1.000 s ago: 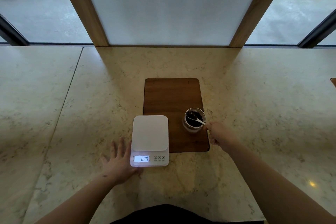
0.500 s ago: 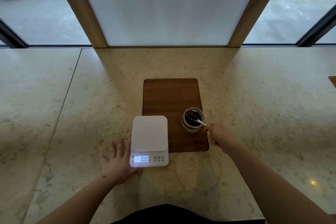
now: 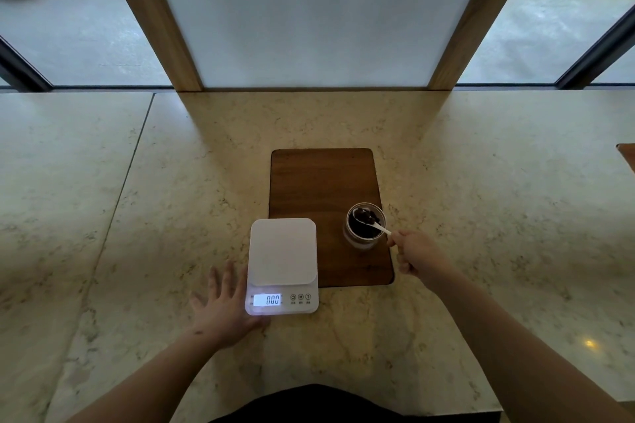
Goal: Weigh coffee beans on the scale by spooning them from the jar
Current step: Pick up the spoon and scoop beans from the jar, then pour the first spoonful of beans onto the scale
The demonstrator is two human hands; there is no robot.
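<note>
From the head camera, looking down at the pale marbled counter (image 3: 481,182), a dark wooden board (image 3: 323,182) lies near the middle, its long sides running away from the near edge toward the window. A white scale (image 3: 281,261) sits at the board's near left corner, its far part overlapping the board and its lit display end resting on the bare counter toward the near edge; the display (image 3: 271,299) reads 000 and the platform carries nothing. On the board's near right part stands a small glass jar (image 3: 364,227), upright and open, just beside the scale but not touching it, with dark coffee beans (image 3: 366,216) inside. A white spoon (image 3: 372,223) is tilted into the jar's mouth, its bowl holding several beans at about rim height and its handle slanting out over the rim toward the near right. The right hand (image 3: 417,256) hovers over the board's near right corner, its grip pinched shut on the end of the spoon handle. The left hand (image 3: 223,306) lies flat on the counter, fingers spread apart and holding nothing, its thumb side touching the scale's near left corner. A dark garment (image 3: 309,405) shows at the counter's near edge.
</note>
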